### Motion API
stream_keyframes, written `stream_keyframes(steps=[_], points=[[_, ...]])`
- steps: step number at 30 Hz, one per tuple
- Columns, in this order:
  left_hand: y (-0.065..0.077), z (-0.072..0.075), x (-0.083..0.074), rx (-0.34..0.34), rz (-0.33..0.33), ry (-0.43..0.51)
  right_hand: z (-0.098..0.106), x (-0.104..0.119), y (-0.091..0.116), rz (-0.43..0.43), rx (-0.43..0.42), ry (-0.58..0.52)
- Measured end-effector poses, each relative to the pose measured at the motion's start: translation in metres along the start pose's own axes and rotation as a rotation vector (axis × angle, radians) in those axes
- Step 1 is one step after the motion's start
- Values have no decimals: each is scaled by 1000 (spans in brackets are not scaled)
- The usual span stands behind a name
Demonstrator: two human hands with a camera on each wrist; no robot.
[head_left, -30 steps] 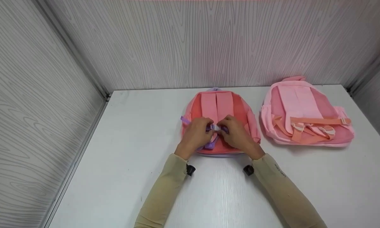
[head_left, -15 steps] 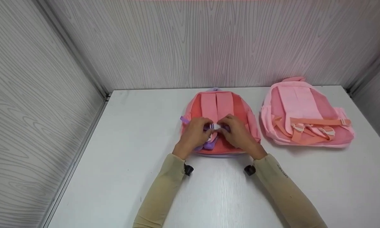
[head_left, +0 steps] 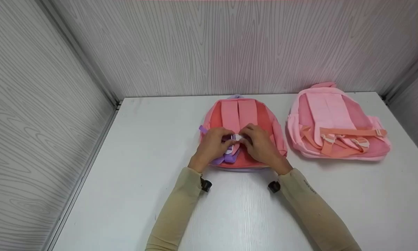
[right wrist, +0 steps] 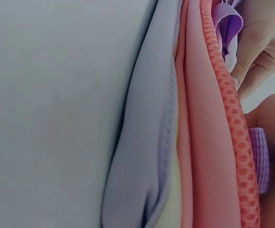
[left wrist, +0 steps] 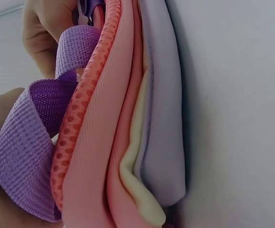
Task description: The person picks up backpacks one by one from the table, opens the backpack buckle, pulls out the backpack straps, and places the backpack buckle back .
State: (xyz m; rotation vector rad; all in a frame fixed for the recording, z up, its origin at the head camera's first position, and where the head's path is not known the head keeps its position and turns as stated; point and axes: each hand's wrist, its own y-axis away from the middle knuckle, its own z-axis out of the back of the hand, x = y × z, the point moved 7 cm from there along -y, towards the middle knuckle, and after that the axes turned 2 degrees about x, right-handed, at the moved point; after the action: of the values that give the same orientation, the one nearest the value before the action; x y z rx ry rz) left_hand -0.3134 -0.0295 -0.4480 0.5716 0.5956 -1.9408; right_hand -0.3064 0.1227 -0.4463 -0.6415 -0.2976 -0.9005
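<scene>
A coral and pink backpack [head_left: 264, 116] lies with its shoulder straps facing up. Over its lower middle, both hands meet at a white plastic buckle [head_left: 237, 137]. My left hand [head_left: 213, 143] pinches the buckle's left side, and my right hand [head_left: 261, 144] pinches its right side. Purple webbing [head_left: 231, 157] hangs below the left fingers; the left wrist view shows a purple strap [left wrist: 23, 142] looping beside the bag's edge. From the right wrist, the left hand [right wrist: 261, 42] appears beyond the mesh edge. Fingers partly hide the buckle, so whether its halves are joined is unclear.
A second, light pink backpack [head_left: 329, 118] with orange straps [head_left: 351, 133] lies to the right. Both bags rest on a white table [head_left: 153, 139]. Wood-grain panels [head_left: 195, 48] rise behind and at the sides. Each wrist carries a small black camera [head_left: 205, 185].
The fingers have shifted slightly around the white buckle. Both hands stay at the same spot on the backpack, and the left wrist has moved a little to the left.
</scene>
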Motion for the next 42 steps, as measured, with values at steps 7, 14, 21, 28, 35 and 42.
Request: stream_keyframes(steps=[7,14,21,28,35,42], points=[[-1,-1,4,11,-4,19,0,-1,0,-12,-3,-4],[-2,0,6,26,7,40,1,0,0,-6,1,-20],[-1,1,6,28,3,41,2,-3,0,-29,22,-34],[0,1,7,26,1,48,3,-5,0,-22,10,-73],[0,1,9,34,21,66,6,-7,2,-67,22,-105],[-1,2,10,42,32,77,7,-9,1,-95,47,-109]])
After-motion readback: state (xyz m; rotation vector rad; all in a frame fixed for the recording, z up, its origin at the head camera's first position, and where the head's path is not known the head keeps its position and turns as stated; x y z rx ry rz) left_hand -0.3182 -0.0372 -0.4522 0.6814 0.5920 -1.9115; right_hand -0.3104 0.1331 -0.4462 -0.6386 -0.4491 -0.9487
